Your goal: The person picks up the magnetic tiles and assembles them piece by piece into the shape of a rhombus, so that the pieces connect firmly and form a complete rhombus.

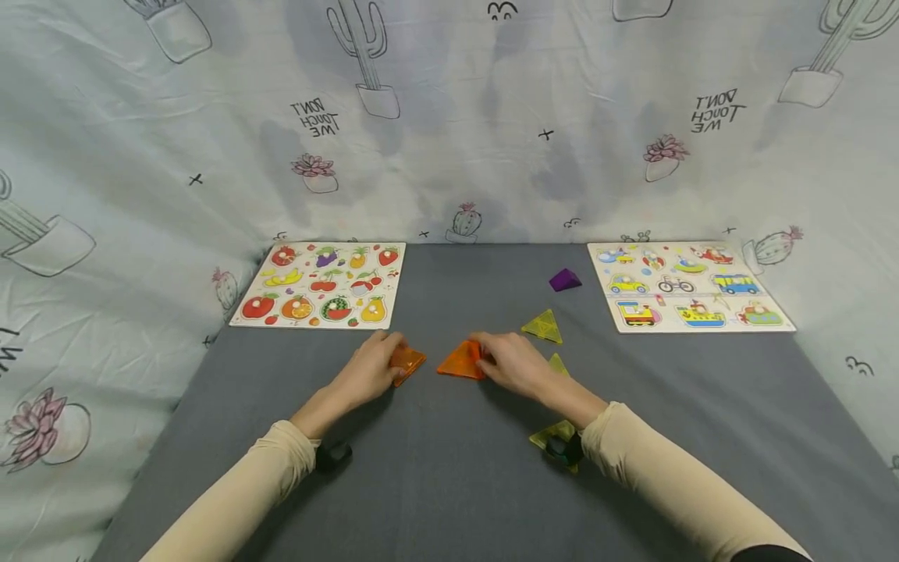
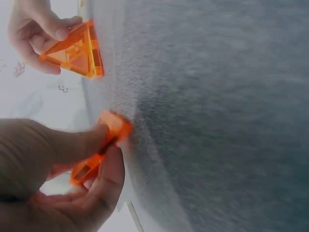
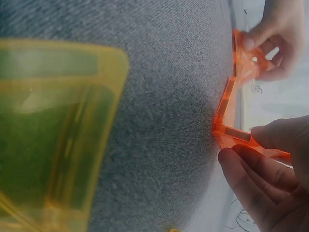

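My left hand (image 1: 371, 365) pinches a translucent orange tile (image 1: 410, 362), tilted up off the grey table between thumb and fingers. A hand's width to the right, my right hand (image 1: 518, 364) grips an orange triangular tile piece (image 1: 458, 361) by its right side. Seen from the right wrist, this orange piece (image 3: 226, 108) has edges meeting at an angle, like tiles joined together. A narrow gap separates the two orange pieces in the head view. In the left wrist view, the left orange tile (image 2: 116, 125) is partly hidden by the thumb and fingers.
Yellow triangular tiles (image 1: 544, 326) lie on the grey cloth (image 1: 449, 476) by the right forearm, one partly under the wrist. Farther back sits a purple piece (image 1: 565, 279). A fruit puzzle board (image 1: 314, 297) lies back left, a vehicle puzzle board (image 1: 667, 312) back right.
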`<state>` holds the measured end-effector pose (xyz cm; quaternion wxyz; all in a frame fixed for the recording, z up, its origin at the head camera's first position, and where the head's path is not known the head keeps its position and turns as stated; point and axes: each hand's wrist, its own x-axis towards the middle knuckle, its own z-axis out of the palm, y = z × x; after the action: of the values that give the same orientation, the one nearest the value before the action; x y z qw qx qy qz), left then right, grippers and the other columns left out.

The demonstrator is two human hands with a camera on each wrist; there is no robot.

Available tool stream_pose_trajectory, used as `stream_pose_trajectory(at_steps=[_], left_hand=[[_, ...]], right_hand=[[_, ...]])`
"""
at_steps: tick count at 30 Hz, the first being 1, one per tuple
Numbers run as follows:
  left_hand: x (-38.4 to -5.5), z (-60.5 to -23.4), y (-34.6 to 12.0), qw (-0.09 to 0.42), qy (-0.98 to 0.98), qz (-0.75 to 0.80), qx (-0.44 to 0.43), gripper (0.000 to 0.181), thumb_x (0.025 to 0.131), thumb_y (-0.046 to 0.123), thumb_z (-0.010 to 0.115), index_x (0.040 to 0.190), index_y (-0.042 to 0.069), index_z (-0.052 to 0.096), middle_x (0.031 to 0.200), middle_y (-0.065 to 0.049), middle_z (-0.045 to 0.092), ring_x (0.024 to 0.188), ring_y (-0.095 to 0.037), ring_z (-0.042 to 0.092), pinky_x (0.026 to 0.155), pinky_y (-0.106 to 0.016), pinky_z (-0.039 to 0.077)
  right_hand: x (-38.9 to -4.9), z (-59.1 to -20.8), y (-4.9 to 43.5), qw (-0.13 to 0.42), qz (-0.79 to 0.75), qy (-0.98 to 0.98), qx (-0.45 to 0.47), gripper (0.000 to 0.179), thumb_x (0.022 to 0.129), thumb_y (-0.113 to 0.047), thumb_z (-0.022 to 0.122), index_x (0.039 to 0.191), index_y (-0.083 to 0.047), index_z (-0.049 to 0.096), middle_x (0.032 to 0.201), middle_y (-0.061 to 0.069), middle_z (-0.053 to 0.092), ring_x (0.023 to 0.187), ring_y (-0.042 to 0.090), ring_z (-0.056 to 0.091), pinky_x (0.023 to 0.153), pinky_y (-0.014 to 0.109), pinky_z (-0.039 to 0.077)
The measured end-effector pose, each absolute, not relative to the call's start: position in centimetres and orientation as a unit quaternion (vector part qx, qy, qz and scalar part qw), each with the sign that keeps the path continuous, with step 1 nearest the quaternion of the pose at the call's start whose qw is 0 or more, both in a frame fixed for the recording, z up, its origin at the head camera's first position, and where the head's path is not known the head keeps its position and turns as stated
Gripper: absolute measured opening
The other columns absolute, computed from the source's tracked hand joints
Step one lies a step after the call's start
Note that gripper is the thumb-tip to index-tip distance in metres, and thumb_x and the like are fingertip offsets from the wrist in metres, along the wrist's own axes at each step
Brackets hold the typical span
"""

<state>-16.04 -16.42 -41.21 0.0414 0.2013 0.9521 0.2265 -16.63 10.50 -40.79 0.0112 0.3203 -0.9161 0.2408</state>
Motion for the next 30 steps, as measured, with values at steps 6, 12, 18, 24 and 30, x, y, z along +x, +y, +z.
stream_pose_trajectory(at_steps=[6,12,18,24,30], left_hand=[[-17.4,-41.3,-14.5,0.026,0.953,0.242,0.183,0.036,0.086,0.003,0.071,0.122,0.001,0.063,0.108,-0.018,0.068,0.089,-0.027,0.064,0.074,-0.041,0.053],[-17.6,-41.4,-12.4,0.019,0.952,0.25,0.174,0.05,0.087,0.005,0.072,0.133,-0.002,0.055,0.111,-0.021,0.069,0.09,-0.031,0.069,0.073,-0.041,0.057],[-17.7,-41.5,-11.4,0.001,0.953,0.252,0.171,0.044,0.085,0.006,0.074,0.126,0.001,0.059,0.105,-0.018,0.071,0.089,-0.03,0.07,0.073,-0.041,0.057],[-17.5,-41.5,-11.2,0.004,0.95,0.253,0.181,0.044,0.084,0.006,0.074,0.125,0.0,0.059,0.106,-0.018,0.072,0.089,-0.031,0.069,0.074,-0.042,0.057],[-17.5,-41.5,-11.1,0.005,0.947,0.262,0.185,0.046,0.085,0.007,0.074,0.127,-0.001,0.057,0.095,-0.015,0.071,0.08,-0.026,0.067,0.068,-0.038,0.055]], right_hand=[[-16.3,-40.9,11.0,0.009,0.252,-0.913,0.321,0.037,0.089,-0.008,0.07,0.125,-0.002,0.063,0.093,0.01,0.073,0.066,0.013,0.063,0.062,0.026,0.052],[-16.1,-40.8,10.8,0.0,0.246,-0.913,0.325,0.038,0.09,-0.01,0.07,0.126,0.0,0.062,0.095,0.011,0.073,0.07,0.015,0.066,0.064,0.028,0.055],[-16.2,-40.8,10.5,0.004,0.243,-0.913,0.327,0.037,0.089,-0.01,0.07,0.124,-0.001,0.063,0.093,0.01,0.073,0.07,0.016,0.066,0.065,0.028,0.054],[-16.2,-41.0,10.3,0.003,0.25,-0.907,0.34,0.037,0.089,-0.01,0.07,0.125,-0.001,0.062,0.094,0.011,0.073,0.075,0.018,0.069,0.067,0.028,0.056],[-16.2,-41.3,10.5,0.017,0.248,-0.911,0.33,0.043,0.089,-0.01,0.07,0.128,0.003,0.059,0.092,0.011,0.073,0.073,0.017,0.068,0.066,0.028,0.056]])
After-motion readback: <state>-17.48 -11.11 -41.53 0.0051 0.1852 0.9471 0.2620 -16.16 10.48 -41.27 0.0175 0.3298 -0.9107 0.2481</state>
